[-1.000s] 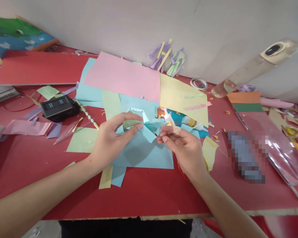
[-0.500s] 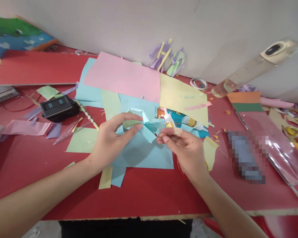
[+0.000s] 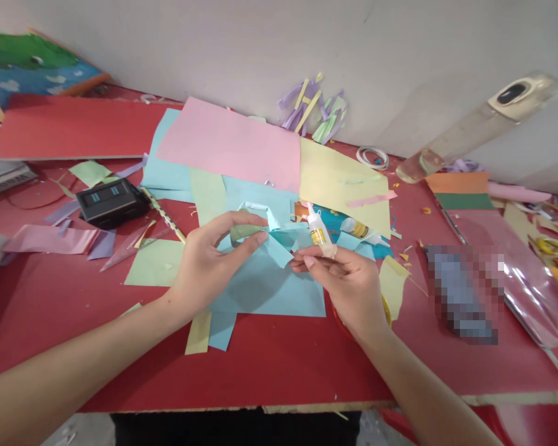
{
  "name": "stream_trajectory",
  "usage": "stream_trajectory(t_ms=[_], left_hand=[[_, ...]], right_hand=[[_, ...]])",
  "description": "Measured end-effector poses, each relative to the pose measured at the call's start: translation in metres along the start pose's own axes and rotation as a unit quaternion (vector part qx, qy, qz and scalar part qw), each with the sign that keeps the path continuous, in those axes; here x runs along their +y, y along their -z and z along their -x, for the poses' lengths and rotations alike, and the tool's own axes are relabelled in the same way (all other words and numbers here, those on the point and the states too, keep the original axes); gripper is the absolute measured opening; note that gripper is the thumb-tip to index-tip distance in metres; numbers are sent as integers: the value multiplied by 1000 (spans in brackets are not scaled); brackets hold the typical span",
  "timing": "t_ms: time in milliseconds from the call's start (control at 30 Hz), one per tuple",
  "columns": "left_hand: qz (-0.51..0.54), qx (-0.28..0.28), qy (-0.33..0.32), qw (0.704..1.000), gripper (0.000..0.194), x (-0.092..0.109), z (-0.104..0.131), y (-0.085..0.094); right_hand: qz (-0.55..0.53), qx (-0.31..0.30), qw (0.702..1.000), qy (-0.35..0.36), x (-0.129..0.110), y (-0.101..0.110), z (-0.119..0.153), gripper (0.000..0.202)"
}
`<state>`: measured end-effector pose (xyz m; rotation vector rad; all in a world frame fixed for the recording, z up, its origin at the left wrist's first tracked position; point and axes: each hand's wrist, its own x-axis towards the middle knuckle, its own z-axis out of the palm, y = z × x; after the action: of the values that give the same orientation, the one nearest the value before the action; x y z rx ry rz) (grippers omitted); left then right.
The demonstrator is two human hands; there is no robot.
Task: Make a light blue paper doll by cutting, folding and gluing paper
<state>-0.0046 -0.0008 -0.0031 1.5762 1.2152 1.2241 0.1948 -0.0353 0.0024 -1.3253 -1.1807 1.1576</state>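
Note:
My left hand [image 3: 218, 251] pinches a folded piece of light blue and green paper [image 3: 246, 230] between thumb and fingers. From this piece a blue paper strip [image 3: 278, 249] slants down to the right. My right hand [image 3: 346, 272] has its thumb and fingers closed at the strip's lower end; the exact contact is partly hidden. One of its fingers wears a pale wrap. Just behind the right hand lies a white glue bottle [image 3: 318, 230] with a yellow label, and a second glue bottle [image 3: 360, 229] rests beside it. A blue paper sheet [image 3: 279, 294] lies beneath both hands.
A pink sheet [image 3: 232, 142] and a yellow sheet [image 3: 348, 179] cover the back. A black box [image 3: 111, 201] and a patterned stick [image 3: 165, 214] are at left. A clear bottle [image 3: 465, 139] leans against the wall. A tape roll [image 3: 387, 310] sits partly under my right wrist.
My right hand has shifted slightly down and left at the strip's end. My left hand and the folded paper stay nearly still.

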Motion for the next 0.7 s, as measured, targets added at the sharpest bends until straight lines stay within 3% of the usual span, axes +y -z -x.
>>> stream_trajectory(t_ms=[200, 367, 533, 700], left_hand=[[-1, 4, 0, 1000, 11, 0, 0, 0], [-4, 1, 1, 1000, 11, 0, -1, 0], [-17, -1, 2, 1000, 11, 1, 0, 0], [-13, -2, 1, 1000, 10, 1, 0, 0]], right_hand=[[25, 13, 1000, -14, 0, 0, 2, 6], [28, 39, 999, -2, -2, -1, 1, 20], [17, 17, 1000, 14, 1, -1, 1, 12], [39, 38, 998, 22, 2, -1, 2, 8]])
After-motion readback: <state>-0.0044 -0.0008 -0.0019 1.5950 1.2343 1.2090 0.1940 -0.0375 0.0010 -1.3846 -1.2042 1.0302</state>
